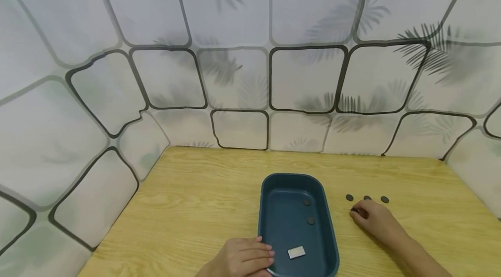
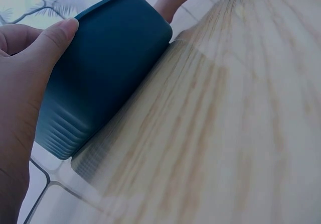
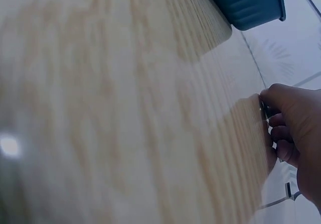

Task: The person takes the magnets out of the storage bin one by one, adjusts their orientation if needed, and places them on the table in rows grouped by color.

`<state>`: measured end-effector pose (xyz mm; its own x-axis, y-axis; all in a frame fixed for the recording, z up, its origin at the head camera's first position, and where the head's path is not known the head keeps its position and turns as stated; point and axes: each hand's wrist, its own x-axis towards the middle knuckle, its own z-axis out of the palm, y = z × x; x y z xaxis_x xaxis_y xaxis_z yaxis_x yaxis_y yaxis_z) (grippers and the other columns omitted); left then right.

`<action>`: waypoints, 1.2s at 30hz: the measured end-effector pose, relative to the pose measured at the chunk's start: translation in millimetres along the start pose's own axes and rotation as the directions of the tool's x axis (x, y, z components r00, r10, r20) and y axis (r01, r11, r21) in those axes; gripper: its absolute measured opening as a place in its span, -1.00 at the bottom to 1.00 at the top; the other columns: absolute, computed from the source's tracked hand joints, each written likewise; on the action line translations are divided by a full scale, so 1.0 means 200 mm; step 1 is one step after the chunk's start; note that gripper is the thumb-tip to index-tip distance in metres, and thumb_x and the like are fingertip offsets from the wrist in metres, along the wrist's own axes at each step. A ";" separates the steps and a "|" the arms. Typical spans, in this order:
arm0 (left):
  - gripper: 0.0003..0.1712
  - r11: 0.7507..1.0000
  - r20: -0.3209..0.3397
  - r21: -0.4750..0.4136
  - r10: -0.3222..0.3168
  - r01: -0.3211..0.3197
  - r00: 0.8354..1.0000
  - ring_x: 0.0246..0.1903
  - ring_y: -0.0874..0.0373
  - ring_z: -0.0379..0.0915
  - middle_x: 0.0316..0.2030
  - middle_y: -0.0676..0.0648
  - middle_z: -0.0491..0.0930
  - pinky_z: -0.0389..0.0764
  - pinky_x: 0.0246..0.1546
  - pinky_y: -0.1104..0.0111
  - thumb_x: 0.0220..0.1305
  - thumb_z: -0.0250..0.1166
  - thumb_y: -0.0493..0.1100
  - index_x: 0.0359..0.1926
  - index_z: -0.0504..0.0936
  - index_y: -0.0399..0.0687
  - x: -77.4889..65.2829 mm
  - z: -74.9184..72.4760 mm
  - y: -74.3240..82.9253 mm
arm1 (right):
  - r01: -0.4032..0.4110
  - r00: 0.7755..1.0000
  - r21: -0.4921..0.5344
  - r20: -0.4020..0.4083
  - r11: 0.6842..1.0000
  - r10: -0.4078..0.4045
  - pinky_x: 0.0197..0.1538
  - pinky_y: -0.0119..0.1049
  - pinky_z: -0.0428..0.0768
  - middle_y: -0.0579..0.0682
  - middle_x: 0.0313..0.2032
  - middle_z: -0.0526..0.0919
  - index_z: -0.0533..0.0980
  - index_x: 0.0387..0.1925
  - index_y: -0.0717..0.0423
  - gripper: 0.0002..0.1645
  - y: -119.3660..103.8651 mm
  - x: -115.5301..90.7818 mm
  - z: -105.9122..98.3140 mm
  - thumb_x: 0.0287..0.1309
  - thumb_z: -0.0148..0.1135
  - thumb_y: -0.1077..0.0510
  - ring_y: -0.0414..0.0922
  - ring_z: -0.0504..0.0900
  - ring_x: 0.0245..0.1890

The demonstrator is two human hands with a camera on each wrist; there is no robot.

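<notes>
A deep blue rectangular plastic bin (image 1: 332,242) stands on the wooden table. My left hand (image 1: 244,257) grips its near left wall, fingers over the rim; in the left wrist view the thumb (image 2: 60,35) lies against the outside. Inside the bin are two dark round discs, one disc (image 1: 307,202) behind the other (image 1: 311,220), and a white rectangular block (image 1: 296,252). To the right of the bin, my right hand (image 1: 377,220) pinches a small dark disc (image 1: 354,210) between thumb and fingers, at or just above the tabletop.
Three more dark discs lie in a row beyond my right hand: a left one (image 1: 349,197), a middle one (image 1: 367,198), partly hidden by the hand, and a right one (image 1: 385,199). Patterned white walls (image 1: 240,129) border the wooden table (image 1: 188,194) at the back and sides.
</notes>
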<state>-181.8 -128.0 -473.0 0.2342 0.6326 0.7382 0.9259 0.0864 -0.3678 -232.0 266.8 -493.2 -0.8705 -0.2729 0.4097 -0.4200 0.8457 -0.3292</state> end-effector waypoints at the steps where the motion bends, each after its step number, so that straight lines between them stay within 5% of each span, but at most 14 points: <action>1: -0.76 1.000 -0.002 0.000 0.000 0.000 1.000 -0.20 0.19 0.66 -0.30 -0.08 0.72 0.64 -0.13 0.30 0.20 0.33 -0.06 -0.30 0.74 -0.15 0.00 0.00 0.00 | -0.004 1.000 0.002 0.002 1.000 0.004 -0.53 -0.43 0.39 -0.28 -0.60 0.40 0.58 -0.46 0.03 -0.85 0.00 0.00 0.00 -0.07 0.42 0.26 -0.44 0.25 -0.59; 16: -0.76 1.000 -0.007 -0.025 -0.020 0.019 1.000 -0.20 0.19 0.66 -0.30 -0.08 0.72 0.65 -0.14 0.30 0.19 0.33 -0.06 -0.30 0.74 -0.16 0.00 0.00 0.00 | -0.127 0.991 0.076 -0.022 0.989 0.129 -0.53 -0.41 0.45 -0.22 -0.56 0.51 0.62 -0.38 0.10 -0.86 -0.03 -0.02 -0.07 0.04 0.39 0.13 -0.42 0.36 -0.58; 25: -0.76 1.000 -0.010 -0.012 -0.006 0.006 1.000 -0.21 0.19 0.66 -0.32 -0.07 0.72 0.65 -0.15 0.31 0.20 0.33 -0.06 -0.32 0.75 -0.14 0.01 0.00 0.00 | 0.056 0.995 0.081 -0.089 0.995 -0.049 -0.56 -0.47 0.45 -0.37 -0.57 0.44 0.60 -0.46 0.03 -0.87 -0.02 -0.01 -0.08 -0.06 0.44 0.21 -0.50 0.36 -0.58; 36: -0.76 1.000 -0.011 -0.010 -0.005 0.005 1.000 -0.22 0.19 0.66 -0.32 -0.07 0.72 0.65 -0.15 0.31 0.21 0.32 -0.05 -0.32 0.75 -0.15 0.01 0.00 0.00 | 0.156 0.977 0.028 -0.150 0.987 -0.150 -0.56 -0.51 0.44 -0.34 -0.56 0.45 0.60 -0.44 0.06 -0.80 -0.08 0.03 -0.12 -0.18 0.48 0.26 -0.51 0.34 -0.57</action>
<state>-180.9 -126.9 -470.3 0.2326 0.6236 0.7463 0.9301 0.0816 -0.3581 -223.9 263.0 -466.1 -0.7489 -0.3245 0.5777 -0.5578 0.7794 -0.2853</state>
